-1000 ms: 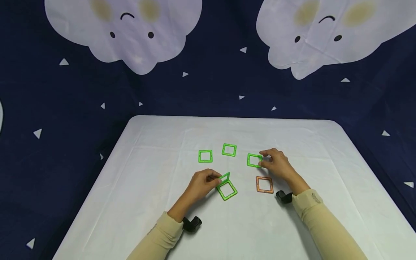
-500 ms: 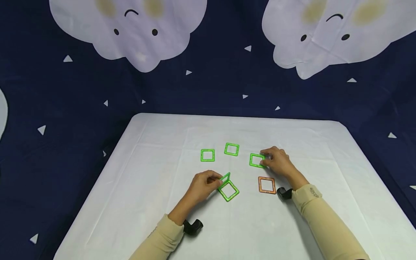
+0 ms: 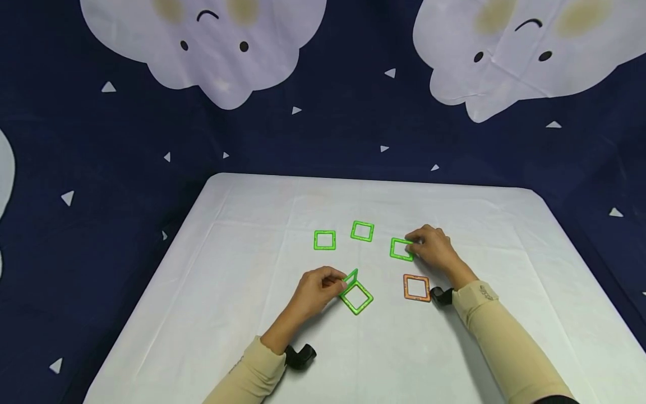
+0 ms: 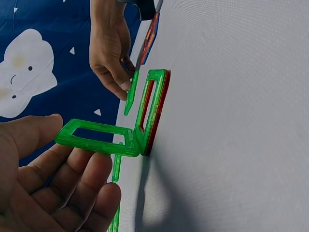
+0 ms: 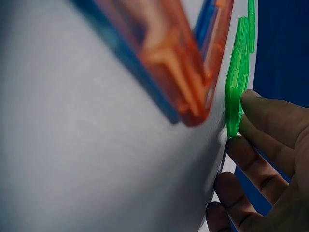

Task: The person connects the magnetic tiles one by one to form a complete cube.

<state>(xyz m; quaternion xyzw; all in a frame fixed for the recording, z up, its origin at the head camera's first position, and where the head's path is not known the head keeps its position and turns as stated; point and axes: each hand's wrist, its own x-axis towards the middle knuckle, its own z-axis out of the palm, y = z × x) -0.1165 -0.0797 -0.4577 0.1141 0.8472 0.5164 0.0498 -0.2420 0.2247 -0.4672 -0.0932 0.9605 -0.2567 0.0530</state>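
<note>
We are working over a white table (image 3: 232, 269). Our left hand (image 3: 314, 289) is pinching a raised green square (image 4: 96, 147), whose edge is meeting a lower green square (image 3: 364, 306) at that hand's three o'clock; the shared edge is running toward two. Our right hand (image 3: 433, 246) is pinching the right edge of a third green square (image 3: 401, 258), lying between one and two o'clock from the joined pair, nearer our right hand and showing no long axis. An orange square (image 3: 417, 299) is sitting at its five o'clock, off the line between, while a far-left green square (image 3: 325, 248) and a far-middle green square (image 3: 361, 239) are lying at the pair's eleven and twelve.
</note>
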